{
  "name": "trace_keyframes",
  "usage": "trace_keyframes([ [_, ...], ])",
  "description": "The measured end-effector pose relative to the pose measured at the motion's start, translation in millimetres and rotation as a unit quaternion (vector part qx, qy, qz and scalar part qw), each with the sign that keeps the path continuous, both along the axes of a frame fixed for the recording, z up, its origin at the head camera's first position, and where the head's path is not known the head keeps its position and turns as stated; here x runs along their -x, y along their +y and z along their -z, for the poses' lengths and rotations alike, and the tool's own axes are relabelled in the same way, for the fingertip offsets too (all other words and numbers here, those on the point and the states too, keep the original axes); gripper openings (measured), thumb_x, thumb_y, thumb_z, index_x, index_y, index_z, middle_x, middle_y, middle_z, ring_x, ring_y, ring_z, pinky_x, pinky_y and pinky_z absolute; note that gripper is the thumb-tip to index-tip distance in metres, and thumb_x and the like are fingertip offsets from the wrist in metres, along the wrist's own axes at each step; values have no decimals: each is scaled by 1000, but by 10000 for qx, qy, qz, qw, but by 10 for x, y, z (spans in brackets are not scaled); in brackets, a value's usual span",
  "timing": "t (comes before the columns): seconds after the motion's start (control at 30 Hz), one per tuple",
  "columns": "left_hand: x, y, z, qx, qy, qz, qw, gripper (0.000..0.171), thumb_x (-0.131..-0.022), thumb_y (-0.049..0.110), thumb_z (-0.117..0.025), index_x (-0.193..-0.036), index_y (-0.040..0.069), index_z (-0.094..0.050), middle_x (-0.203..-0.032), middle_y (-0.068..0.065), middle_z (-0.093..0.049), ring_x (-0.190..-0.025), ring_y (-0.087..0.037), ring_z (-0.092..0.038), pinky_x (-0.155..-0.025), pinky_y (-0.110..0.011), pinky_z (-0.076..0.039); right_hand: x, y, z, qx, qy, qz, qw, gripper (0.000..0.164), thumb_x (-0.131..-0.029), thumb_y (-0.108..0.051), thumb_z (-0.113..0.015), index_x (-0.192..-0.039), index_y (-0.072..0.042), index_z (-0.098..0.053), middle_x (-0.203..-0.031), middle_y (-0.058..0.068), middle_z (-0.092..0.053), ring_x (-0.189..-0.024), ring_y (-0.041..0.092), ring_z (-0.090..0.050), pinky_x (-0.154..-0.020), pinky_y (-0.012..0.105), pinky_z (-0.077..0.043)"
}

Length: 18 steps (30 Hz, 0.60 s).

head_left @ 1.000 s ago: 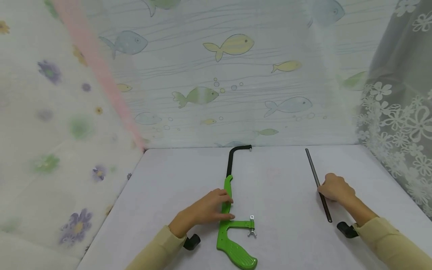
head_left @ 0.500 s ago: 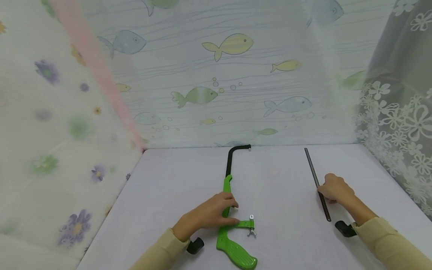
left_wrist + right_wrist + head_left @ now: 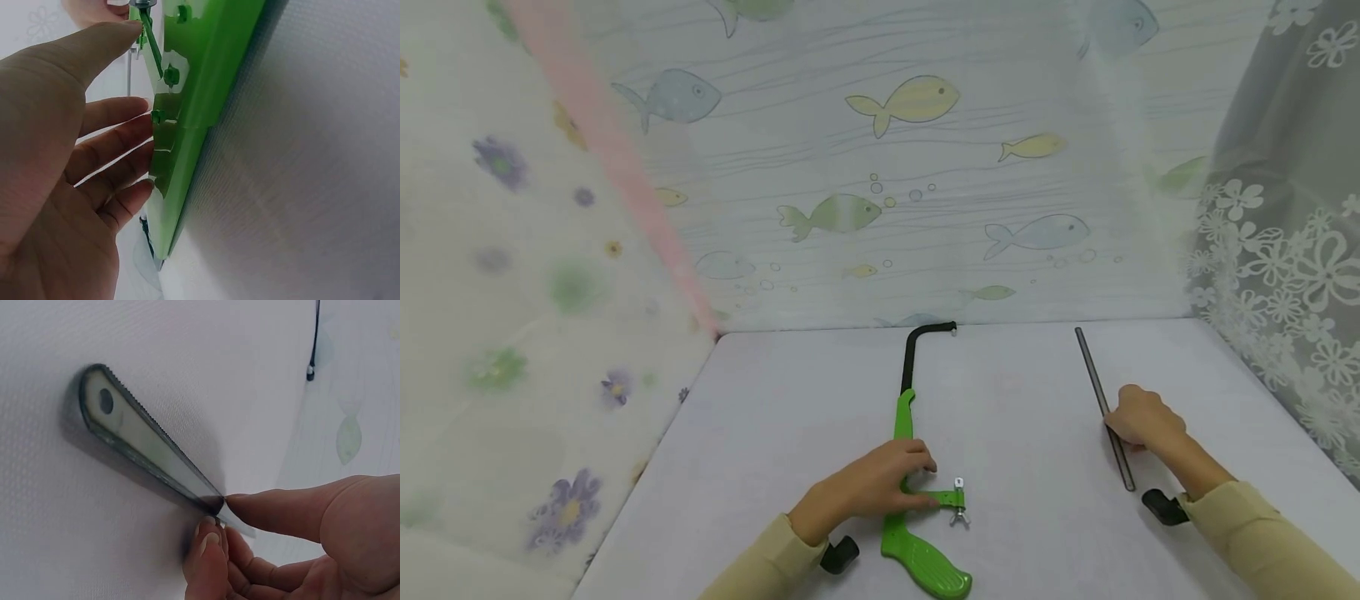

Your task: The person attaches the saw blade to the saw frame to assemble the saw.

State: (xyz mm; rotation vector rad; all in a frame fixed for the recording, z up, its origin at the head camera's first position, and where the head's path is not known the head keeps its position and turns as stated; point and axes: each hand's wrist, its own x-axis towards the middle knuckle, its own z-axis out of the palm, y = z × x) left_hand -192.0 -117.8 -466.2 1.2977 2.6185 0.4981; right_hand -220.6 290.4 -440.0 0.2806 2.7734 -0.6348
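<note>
Two long pieces on tabletop [image 3: 1007, 433]. Saw blade [image 3: 1093, 379], right of picture, long axis slanting upper left to lower right; right grip [image 3: 1146, 417] pinches it. Green hacksaw frame [image 3: 903, 421], centre, near vertical, well apart, nearer left grip [image 3: 891, 477], fingers loose, not clenched. No writing legible.
</note>
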Motion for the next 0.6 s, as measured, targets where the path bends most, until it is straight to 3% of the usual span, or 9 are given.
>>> trace_keyframes([
  [0.23, -13, 18, 13, -16, -3, 44, 10000, 38, -94, 44, -74, -118, 15, -71, -112, 10, -63, -96, -1, -55, -86, -17, -47, -16, -3, -18, 1, 116, -94, 9999, 21, -93, -9, -54, -96, 11, -53, -76, 15, -58, -58, 22, -60, -58, 37, -46],
  [0.6, -59, 65, -13, -40, -113, 187, 9998, 34, -93, 38, -77, -117, 15, -71, -111, 10, -62, -99, -1, -55, -90, -16, -46, 2, 6, 7, 229, 363, -243, 9988, 24, -92, -5, -57, -98, 18, -53, -72, 16, -62, -59, 22, -61, -55, 32, -50],
])
